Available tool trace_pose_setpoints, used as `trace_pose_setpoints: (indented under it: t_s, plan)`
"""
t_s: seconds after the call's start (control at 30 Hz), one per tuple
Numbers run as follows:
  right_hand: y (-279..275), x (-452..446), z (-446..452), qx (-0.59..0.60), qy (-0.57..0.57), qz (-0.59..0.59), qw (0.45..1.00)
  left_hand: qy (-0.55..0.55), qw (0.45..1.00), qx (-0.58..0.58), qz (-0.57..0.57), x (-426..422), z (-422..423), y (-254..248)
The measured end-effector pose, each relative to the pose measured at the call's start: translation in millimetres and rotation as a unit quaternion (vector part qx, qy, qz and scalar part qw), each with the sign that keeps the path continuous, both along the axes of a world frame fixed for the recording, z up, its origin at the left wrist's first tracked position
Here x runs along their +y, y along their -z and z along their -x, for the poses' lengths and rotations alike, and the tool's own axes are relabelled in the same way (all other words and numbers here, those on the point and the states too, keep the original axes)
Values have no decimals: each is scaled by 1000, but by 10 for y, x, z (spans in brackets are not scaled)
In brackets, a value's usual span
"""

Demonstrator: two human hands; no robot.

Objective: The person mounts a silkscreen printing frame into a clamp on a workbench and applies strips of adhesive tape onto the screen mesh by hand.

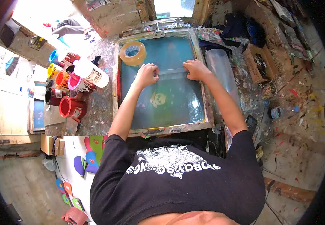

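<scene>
A strip of clear packing tape stretches between my two hands above a screen-printing frame with blue-green mesh. My left hand, fingers curled closed, pinches one end. At the other end my right hand is closed too, near the frame's right side. Whether the strip touches the mesh, I cannot tell. A large roll of clear tape rests on the mesh beyond my left hand. Below the strip a pale skull design shows in the mesh.
Several open paint tubs, among them a red one, and a white bottle stand left of the frame. A clear plastic cylinder lies along its right side. Farther right is a cardboard box; a metal hinge clamp sits at the back.
</scene>
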State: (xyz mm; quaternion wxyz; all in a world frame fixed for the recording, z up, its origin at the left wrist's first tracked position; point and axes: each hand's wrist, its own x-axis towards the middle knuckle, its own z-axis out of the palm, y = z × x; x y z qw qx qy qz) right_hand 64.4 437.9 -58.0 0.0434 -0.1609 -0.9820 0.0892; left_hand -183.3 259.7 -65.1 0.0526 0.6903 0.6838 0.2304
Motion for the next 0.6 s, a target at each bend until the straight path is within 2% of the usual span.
trace_pose_setpoints:
  t_s: [0.33, 0.4, 0.5, 0.6]
  plan:
    - [48, -106, 116, 57, -17, 12, 998, 1, 1000, -8, -4, 53, -121, -57]
    - [39, -90, 129, 32, -18, 5, 999, 10, 1000, -7, 7, 50, -90, -83]
    - [75, -52, 104, 3, -25, -2, 1000, 46, 999, -22, 18, 16, 12, -78]
    - [69, -71, 33, -9, -18, -16, 1000, 105, 994, 28, 34, -39, 52, -100]
